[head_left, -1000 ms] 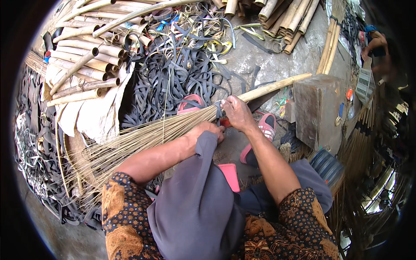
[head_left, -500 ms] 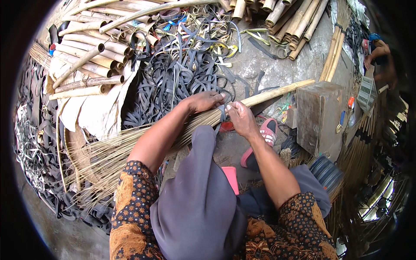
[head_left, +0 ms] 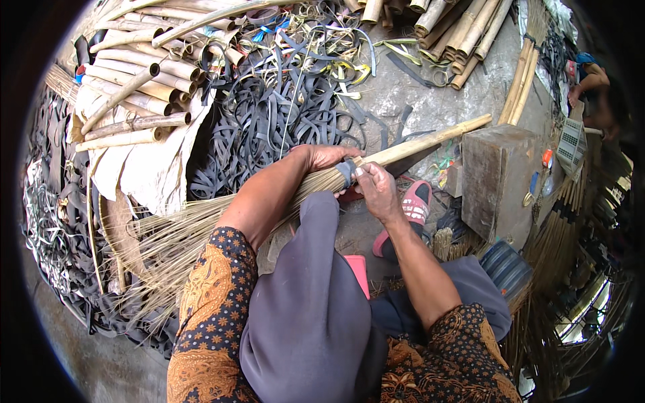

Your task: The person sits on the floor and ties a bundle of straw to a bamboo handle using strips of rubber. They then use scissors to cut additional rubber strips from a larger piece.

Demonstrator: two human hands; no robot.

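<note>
A stick broom lies slantwise in front of me, its thin brown bristles [head_left: 181, 238] fanning to the lower left. Its pale bamboo handle [head_left: 430, 142] runs to the upper right. Where bristles and handle meet, a dark grey rubber strip [head_left: 347, 172] wraps around the bundle. My left hand [head_left: 325, 156] is closed over the bundle beside this wrap; some of its fingers are hidden beneath. At the wrap's right side, my right hand [head_left: 377, 191] has its fingers pinched together against the binding; whatever lies between the fingertips is too small to make out.
Beyond the broom lies a heap of black rubber strips [head_left: 269, 127], with bamboo tubes [head_left: 141, 80] stacked to its left. A wooden block [head_left: 498, 181] stands at the right, near a pink sandal [head_left: 415, 208]. More bamboo [head_left: 463, 37] is at the back. Another person's arm [head_left: 591, 80] shows far right.
The rubber strip, earlier held up between both hands, now lies wrapped snugly around the bundle. My left hand has come down onto the broom; my right has moved slightly lower and nearer the binding.
</note>
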